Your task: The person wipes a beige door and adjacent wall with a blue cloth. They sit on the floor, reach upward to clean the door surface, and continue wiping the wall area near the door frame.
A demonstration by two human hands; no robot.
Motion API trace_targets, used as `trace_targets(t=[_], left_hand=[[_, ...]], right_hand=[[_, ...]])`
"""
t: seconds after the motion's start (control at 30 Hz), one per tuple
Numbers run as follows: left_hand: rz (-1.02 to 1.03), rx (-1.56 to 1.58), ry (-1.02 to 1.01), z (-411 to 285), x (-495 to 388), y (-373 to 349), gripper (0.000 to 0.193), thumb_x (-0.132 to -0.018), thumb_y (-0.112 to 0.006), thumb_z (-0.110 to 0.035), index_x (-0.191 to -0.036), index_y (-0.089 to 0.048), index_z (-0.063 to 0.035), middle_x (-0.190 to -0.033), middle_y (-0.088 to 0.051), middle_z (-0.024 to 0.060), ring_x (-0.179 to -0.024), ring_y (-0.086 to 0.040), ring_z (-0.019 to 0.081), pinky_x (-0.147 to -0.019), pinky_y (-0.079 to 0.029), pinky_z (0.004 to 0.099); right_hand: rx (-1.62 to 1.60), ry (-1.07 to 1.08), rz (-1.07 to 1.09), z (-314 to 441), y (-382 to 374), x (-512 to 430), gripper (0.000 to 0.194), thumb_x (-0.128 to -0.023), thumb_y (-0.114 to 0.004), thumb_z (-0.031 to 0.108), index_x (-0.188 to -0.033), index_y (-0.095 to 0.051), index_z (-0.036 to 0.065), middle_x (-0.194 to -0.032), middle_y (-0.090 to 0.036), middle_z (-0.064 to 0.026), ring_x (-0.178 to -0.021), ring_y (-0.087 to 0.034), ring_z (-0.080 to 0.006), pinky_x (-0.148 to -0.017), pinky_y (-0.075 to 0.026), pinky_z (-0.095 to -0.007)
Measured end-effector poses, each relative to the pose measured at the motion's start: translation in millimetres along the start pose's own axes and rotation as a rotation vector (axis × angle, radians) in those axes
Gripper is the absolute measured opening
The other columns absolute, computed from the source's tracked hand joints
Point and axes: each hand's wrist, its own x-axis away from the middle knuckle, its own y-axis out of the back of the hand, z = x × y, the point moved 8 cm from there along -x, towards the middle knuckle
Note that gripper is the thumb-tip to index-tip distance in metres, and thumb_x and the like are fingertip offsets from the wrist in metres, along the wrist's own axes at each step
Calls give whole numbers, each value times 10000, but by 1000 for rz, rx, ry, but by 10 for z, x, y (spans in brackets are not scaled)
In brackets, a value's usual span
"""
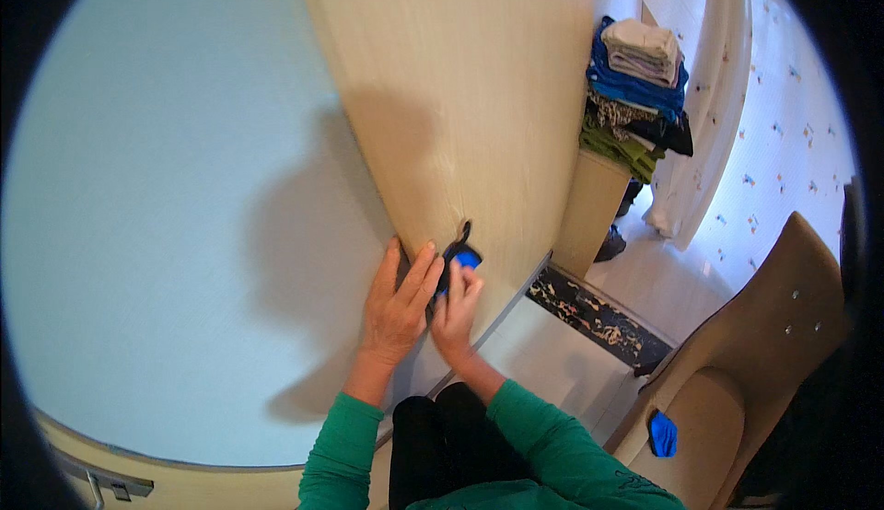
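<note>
My left hand point(399, 303) lies spread against the edge of a pale wood-grain door or panel point(442, 130), its fingertips beside a black strap or loop. Close on its right, my right hand point(458, 303) has its fingers bent at a small blue and black item point(464, 256) on the same panel. The right fingers are blurred, and whether they grip the item cannot be told. The black loop sticks up from the item's top. Part of the item is hidden behind both hands.
Left of the panel is a light blue surface point(173, 199). Folded clothes point(639, 89) are stacked by a patterned curtain point(780, 130). A brown chair point(746, 344) at the lower right holds a blue piece point(663, 434). A dark patterned threshold strip point(597, 317) crosses the floor.
</note>
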Motion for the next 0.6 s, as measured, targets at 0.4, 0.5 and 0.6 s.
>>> trace_targets(t=[0.4, 0.5, 0.6], left_hand=[[-222, 175, 85, 36, -57, 805, 533, -768, -575, 103, -1285, -574, -26, -1400, -500, 215, -1263, -500, 397, -1051, -417, 469], [-266, 123, 96, 196, 197, 1252, 555, -767, -593, 82, -1309, -562, -31, -1410, -495, 226, -1279, -494, 404, -1065, -404, 475], [-323, -62, 93, 303, 484, 1804, 557, -786, -605, 53, -1333, -547, -39, -1442, -473, 218, -1309, -471, 416, -1093, -371, 500]], right_hand=[[5, 39, -13, 691, 47, -476, 630, -838, -517, -104, -1450, -441, 29, -1224, -428, -215, -1082, -498, -367, -929, -450, -409], [24, 188, -21, 988, 25, -458, 649, -793, -521, -132, -1420, -482, 25, -1221, -463, -212, -1073, -532, -368, -928, -466, -406], [86, 389, 8, 1309, -176, -597, 644, -769, -525, -137, -1393, -512, 19, -1203, -502, -224, -1085, -541, -402, -927, -467, -421]])
